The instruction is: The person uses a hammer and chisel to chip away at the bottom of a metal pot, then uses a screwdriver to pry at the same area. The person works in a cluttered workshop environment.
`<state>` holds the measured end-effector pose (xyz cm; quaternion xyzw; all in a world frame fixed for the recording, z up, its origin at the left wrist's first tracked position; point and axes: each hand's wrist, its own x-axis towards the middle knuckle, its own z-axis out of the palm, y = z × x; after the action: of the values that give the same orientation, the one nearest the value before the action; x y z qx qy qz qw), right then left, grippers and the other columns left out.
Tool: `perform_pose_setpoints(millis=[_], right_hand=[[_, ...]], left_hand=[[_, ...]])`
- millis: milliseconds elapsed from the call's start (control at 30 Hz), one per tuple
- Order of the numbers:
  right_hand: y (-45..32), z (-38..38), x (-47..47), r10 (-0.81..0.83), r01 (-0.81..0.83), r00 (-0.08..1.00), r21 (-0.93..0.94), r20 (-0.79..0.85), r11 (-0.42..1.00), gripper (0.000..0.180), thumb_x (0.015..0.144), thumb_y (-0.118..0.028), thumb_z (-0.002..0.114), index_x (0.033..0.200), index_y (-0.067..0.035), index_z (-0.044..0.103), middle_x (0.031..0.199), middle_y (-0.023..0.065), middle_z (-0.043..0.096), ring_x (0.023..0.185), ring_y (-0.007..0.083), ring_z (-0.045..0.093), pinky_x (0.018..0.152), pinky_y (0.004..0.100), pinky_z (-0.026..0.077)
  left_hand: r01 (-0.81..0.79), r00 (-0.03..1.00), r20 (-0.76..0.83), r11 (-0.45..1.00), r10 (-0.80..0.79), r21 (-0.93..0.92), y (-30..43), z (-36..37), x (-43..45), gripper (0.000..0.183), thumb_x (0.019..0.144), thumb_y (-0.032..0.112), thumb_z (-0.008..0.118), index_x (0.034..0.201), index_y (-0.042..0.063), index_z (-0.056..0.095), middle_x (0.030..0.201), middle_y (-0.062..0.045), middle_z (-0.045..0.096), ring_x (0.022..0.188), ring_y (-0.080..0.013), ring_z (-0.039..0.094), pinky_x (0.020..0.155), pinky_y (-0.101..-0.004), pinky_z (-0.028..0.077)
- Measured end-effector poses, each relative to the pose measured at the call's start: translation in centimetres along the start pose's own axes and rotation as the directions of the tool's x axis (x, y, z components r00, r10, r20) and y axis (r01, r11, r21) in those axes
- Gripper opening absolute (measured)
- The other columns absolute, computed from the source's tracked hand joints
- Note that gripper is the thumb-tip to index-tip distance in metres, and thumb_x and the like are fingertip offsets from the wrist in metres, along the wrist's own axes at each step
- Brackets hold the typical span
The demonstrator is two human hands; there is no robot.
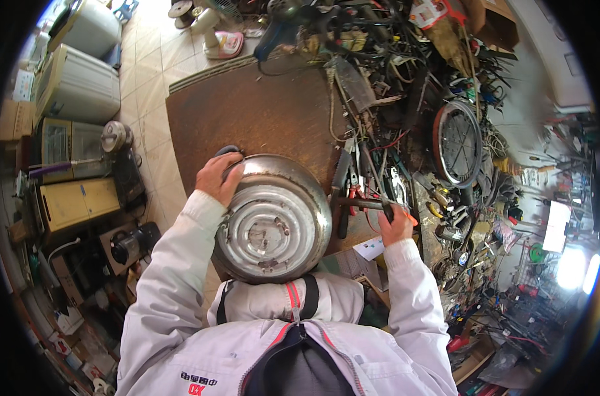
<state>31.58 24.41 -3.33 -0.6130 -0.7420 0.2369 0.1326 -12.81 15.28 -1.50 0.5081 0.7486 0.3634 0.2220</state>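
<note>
A dented metal pot lies tilted at the near edge of the worn brown bench, its ringed base facing me. My left hand grips it at the upper left, by a dark handle. To the right of the pot, my right hand is closed on a hammer, whose head end points left near the pot's side. The hammer seems not to touch the pot. Red-handled pliers and a saw-like blade lie between the pot and my right hand.
The brown bench top extends beyond the pot. A tangled heap of tools and cables covers its right side, with a spoked wheel on it. An open box stands below my right hand. Cabinets line the left.
</note>
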Motion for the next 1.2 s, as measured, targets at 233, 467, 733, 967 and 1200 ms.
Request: perform_pose_setpoints(millis=[233,467,733,967,1200], right_hand=[[1.7,4.2,6.3,0.052,-0.042,0.997,-0.167,0.054,0.985,0.04,0.087,-0.034,0.076,0.116,-0.008,0.066,0.107,0.0179,0.072,0.097,0.0393,0.069,0.084,0.0495,0.055],[0.6,4.3,5.6,-0.193,0.127,0.964,-0.325,-0.18,0.937,0.04,0.082,-0.015,0.078,0.117,-0.004,0.063,0.108,0.0161,0.067,0.102,0.0374,0.062,0.092,0.0473,0.049],[-1.5,5.8,1.9,-0.426,0.446,0.895,-0.237,0.135,0.863,0.026,0.075,-0.016,0.077,0.096,-0.007,0.065,0.102,0.0128,0.064,0.099,0.0345,0.06,0.088,0.0475,0.049],[-4.3,8.1,4.7,-0.144,0.18,0.971,-0.182,0.191,0.967,0.039,0.086,-0.04,0.076,0.099,-0.005,0.066,0.094,0.0177,0.069,0.09,0.0394,0.068,0.08,0.0505,0.054],[-10.2,8.1,8.8,0.258,-0.149,0.912,-0.329,0.319,0.933,0.071,0.084,-0.067,0.07,0.107,0.0,0.064,0.101,0.0252,0.073,0.098,0.0417,0.072,0.087,0.0493,0.057]], left_hand=[[0.192,0.976,-0.105,0.981,-0.193,-0.015,-1.0,-3.5,-3.7,0.032,0.096,0.02,0.068,0.122,0.001,0.069,0.116,-0.017,0.072,0.106,-0.0273,0.07,0.093,-0.0344,0.054],[0.277,0.951,-0.096,0.947,-0.295,-0.163,-0.1,-2.9,-10.1,0.037,0.096,0.018,0.066,0.127,-0.002,0.064,0.127,-0.02,0.068,0.117,-0.0317,0.066,0.102,-0.0384,0.05],[0.183,0.976,-0.119,0.983,-0.184,-0.013,0.9,-2.4,-10.6,0.036,0.099,0.016,0.062,0.128,-0.004,0.063,0.136,-0.021,0.063,0.129,-0.0336,0.059,0.111,-0.0398,0.043],[0.215,0.962,-0.159,0.975,-0.22,-0.048,0.7,-2.0,-11.0,0.034,0.099,0.015,0.061,0.128,-0.003,0.063,0.136,-0.02,0.063,0.129,-0.0317,0.059,0.111,-0.0386,0.043],[0.184,0.964,-0.202,0.982,-0.173,0.037,0.7,-2.0,-10.7,0.035,0.095,0.02,0.067,0.125,0.004,0.067,0.131,-0.016,0.068,0.122,-0.0331,0.063,0.106,-0.0404,0.048]])
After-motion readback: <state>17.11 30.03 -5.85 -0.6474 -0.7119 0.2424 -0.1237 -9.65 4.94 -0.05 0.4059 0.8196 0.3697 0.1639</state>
